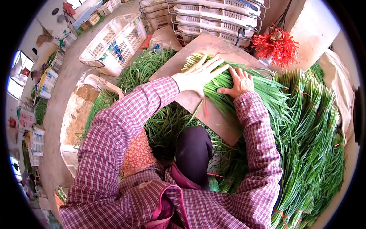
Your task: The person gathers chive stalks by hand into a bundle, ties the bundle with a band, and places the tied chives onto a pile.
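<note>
A loose bunch of garlic chives [223,82] lies on a worn board [225,45], pale cut ends to the upper left and green leaves to the right. Across the stems near the pale ends, my left hand [200,75] rests flat with fingers stretched out. My right hand [240,82] presses on the leaves just beside it, thumb and fingers spread. The left fingertips come close to the right hand. A red tie [206,108] hangs at the near side of the bunch.
Tied bundles of chives [305,129] are piled at my right. A cluster of red ties [276,45] hangs at the upper right. Stacked white crates [217,19] stand behind the board, and another crate [114,44] sits to the left. Loose greens [145,63] lie around the board.
</note>
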### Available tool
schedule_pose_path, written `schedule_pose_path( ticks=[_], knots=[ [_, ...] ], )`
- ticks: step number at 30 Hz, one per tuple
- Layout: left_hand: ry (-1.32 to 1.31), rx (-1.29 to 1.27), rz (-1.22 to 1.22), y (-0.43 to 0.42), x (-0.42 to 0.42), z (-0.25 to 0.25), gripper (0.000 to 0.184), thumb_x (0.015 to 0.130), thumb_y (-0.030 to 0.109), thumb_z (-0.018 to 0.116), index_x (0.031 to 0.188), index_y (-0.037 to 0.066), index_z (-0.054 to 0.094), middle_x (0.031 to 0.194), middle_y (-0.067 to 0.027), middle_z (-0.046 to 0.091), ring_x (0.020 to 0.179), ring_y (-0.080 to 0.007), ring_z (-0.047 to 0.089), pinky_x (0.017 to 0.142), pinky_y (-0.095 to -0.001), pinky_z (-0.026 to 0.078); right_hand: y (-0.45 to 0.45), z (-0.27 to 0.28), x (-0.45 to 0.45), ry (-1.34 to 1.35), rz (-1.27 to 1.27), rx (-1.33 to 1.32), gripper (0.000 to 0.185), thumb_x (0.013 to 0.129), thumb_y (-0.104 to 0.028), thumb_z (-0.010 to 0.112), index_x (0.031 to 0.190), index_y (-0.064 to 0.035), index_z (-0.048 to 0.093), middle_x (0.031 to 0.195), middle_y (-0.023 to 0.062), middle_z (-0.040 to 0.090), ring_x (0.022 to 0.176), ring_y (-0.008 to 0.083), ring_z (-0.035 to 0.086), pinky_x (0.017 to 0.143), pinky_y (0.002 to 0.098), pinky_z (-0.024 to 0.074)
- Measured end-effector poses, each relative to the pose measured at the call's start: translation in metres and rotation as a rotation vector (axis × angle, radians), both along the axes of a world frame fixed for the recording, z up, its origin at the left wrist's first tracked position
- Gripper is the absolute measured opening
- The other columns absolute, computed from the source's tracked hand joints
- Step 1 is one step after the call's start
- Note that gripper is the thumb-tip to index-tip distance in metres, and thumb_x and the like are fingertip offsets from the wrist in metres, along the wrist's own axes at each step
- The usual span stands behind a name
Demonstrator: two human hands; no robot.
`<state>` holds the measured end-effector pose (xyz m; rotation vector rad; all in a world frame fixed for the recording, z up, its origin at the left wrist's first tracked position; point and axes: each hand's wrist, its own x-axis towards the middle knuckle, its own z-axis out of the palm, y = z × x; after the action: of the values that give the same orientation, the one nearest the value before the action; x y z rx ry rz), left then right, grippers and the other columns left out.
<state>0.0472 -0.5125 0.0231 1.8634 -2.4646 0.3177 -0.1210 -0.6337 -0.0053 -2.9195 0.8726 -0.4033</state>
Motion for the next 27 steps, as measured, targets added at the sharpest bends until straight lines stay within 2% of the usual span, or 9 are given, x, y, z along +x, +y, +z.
schedule_pose_path(
  ticks=[3,7,10,11,12,13,19,23,27],
  knots=[
    [0.013,0.082,0.039,-0.013,-0.001,0.0,0.124,0.048,0.031,0.087,0.146,0.007,0.014,0.148,-0.0187,0.022,0.138,-0.0325,0.022,0.112,-0.0479,0.02,-0.002,0.001,0.002,-0.004,-0.004,0.01,0.109,0.051,-0.073,0.07,0.138,-0.0141,0.041,0.131,0.0087,0.047,0.122,0.027,0.043,0.102,0.046,0.0301],
    [0.117,0.109,0.031,-0.016,0.003,-0.002,0.123,0.047,0.029,0.087,0.145,0.008,0.016,0.143,-0.0177,0.029,0.135,-0.0323,0.028,0.112,-0.0448,0.022,0.001,0.003,0.0,-0.065,-0.034,-0.084,0.108,0.051,-0.076,0.068,0.136,-0.0146,0.042,0.133,0.0091,0.045,0.124,0.0272,0.041,0.104,0.0469,0.0269],
    [0.161,0.083,-0.005,-0.02,0.009,-0.011,0.124,0.046,0.024,0.088,0.146,0.009,0.016,0.143,-0.0177,0.03,0.134,-0.0325,0.029,0.112,-0.045,0.023,0.026,0.012,-0.021,-0.332,0.052,-0.129,0.059,0.075,-0.049,0.067,0.121,-0.0151,0.054,0.115,0.0083,0.054,0.109,0.0279,0.05,0.097,0.0441,0.0328],
    [0.211,0.109,-0.026,-0.019,0.01,-0.008,0.125,0.044,0.021,0.089,0.146,0.01,0.016,0.143,-0.0178,0.03,0.134,-0.0331,0.028,0.112,-0.0451,0.023,0.05,0.022,-0.028,-0.406,0.066,-0.115,0.028,0.081,-0.032,0.064,0.102,-0.0141,0.06,0.096,0.0069,0.058,0.089,0.027,0.056,0.084,0.0392,0.0423],
    [0.219,0.116,-0.039,-0.018,0.011,-0.008,0.126,0.044,0.02,0.089,0.146,0.01,0.015,0.143,-0.0179,0.029,0.134,-0.0336,0.028,0.112,-0.0455,0.023,0.067,0.02,-0.032,-0.497,0.104,-0.031,0.014,0.081,-0.026,0.064,0.088,-0.014,0.062,0.081,0.0067,0.06,0.073,0.0262,0.06,0.067,0.0362,0.0484],
    [0.231,0.134,-0.048,-0.019,0.013,-0.008,0.129,0.043,0.023,0.089,0.146,0.01,0.013,0.141,-0.0181,0.029,0.133,-0.0348,0.028,0.11,-0.0491,0.023,0.084,0.012,-0.032,-0.548,0.154,0.054,0.013,0.081,-0.027,0.063,0.082,-0.0139,0.061,0.073,0.0072,0.059,0.062,0.0269,0.061,0.055,0.0378,0.0485],
    [0.195,0.172,-0.05,-0.025,0.02,-0.009,0.13,0.043,0.027,0.089,0.146,0.009,0.013,0.141,-0.0196,0.03,0.132,-0.0354,0.029,0.111,-0.0474,0.023,0.12,-0.025,0.002,0.051,-0.081,0.142,0.046,0.075,-0.054,0.065,0.081,-0.0086,0.065,0.066,0.0116,0.065,0.063,0.0287,0.065,0.061,0.0387,0.0505],
    [0.205,0.18,-0.091,-0.031,0.027,-0.014,0.138,0.039,0.039,0.09,0.147,0.011,0.008,0.142,-0.0219,0.027,0.134,-0.038,0.025,0.108,-0.056,0.022,0.12,-0.032,0.015,0.044,-0.11,0.134,0.038,0.079,-0.044,0.064,0.083,-0.0067,0.064,0.068,0.015,0.065,0.065,0.0305,0.065,0.062,0.0401,0.0509],
    [0.221,0.214,-0.114,-0.035,0.03,-0.015,0.138,0.041,0.04,0.089,0.147,0.011,0.007,0.142,-0.0247,0.025,0.136,-0.0387,0.022,0.108,-0.057,0.021,0.149,-0.023,0.012,-0.048,0.15,0.482,0.026,0.08,-0.031,0.064,0.081,-0.0052,0.065,0.07,0.0161,0.065,0.066,0.0317,0.065,0.063,0.0396,0.0518]
  ],
)
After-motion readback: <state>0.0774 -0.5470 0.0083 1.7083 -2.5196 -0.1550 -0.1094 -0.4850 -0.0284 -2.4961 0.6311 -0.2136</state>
